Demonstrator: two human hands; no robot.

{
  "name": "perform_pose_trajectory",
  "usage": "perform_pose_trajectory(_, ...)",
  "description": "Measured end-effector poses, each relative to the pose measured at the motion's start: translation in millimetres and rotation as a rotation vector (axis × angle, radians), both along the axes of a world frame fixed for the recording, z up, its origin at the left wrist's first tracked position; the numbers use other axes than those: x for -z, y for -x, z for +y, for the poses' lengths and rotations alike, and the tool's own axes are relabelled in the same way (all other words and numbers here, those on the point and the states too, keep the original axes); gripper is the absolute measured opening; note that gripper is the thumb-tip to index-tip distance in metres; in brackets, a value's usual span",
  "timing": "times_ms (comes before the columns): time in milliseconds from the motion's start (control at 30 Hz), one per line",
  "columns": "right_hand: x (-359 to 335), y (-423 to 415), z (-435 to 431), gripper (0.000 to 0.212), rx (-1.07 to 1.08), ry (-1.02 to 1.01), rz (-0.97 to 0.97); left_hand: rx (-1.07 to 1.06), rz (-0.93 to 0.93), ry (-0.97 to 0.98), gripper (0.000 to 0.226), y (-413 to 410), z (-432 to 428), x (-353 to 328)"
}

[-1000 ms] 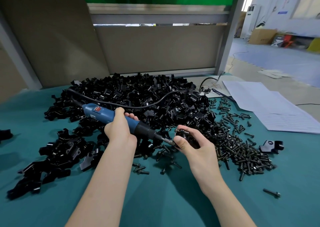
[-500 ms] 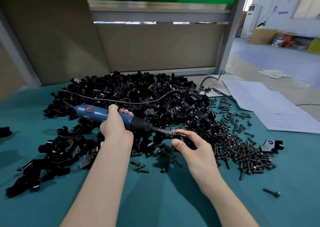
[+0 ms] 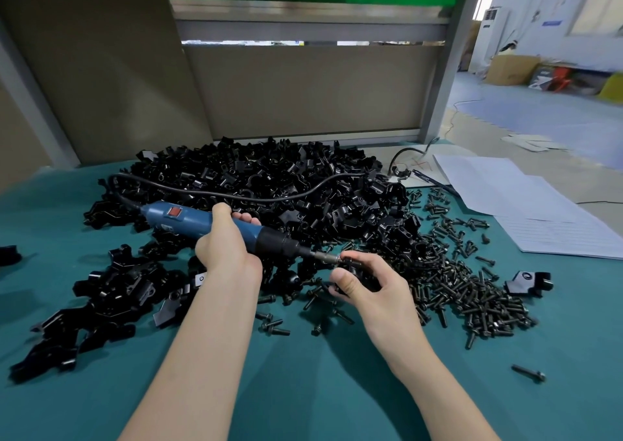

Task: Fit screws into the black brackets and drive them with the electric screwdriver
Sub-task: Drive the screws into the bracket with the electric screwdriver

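Left hand wrapped around the blue electric screwdriver, whose bit meets a black bracket gripped in the curled fingers of the right hand, above the middle of the green table. The bracket pile lies on the far side; loose screws spread to the right.

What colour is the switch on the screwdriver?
Red: the switch sits on the blue screwdriver, clearest in the head view.

No text can be read — the blue notices on the far wall carry print too small to make out, the ruled sheets show only faint lines, and the red pen marks on white paper are unclear.
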State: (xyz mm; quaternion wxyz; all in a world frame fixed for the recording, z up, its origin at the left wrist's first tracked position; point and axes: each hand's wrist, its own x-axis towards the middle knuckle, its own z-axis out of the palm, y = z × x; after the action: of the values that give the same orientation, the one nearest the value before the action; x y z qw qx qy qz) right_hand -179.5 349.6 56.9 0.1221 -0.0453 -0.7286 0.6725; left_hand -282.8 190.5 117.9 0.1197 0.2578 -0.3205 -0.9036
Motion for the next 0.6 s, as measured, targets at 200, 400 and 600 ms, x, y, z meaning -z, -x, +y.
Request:
perform_pose_trajectory(200,0.5,0.4,0.7,0.033,-0.01,0.022,-0.015,0.001,0.001,0.003,0.014,-0.3,-0.6,-1.3)
perform_pose_trajectory(400,1.3,-0.3,0.0,0.031,-0.042,0.022,0.015,0.003,0.005,0.006,0.012,0.0,0.7,0.9)
perform_pose_trajectory(600,4.6,2.6,-1.3,0.065,-0.049,0.082,0.049,0.017,0.0,0.017,0.011,-0.5,2.5,0.7)
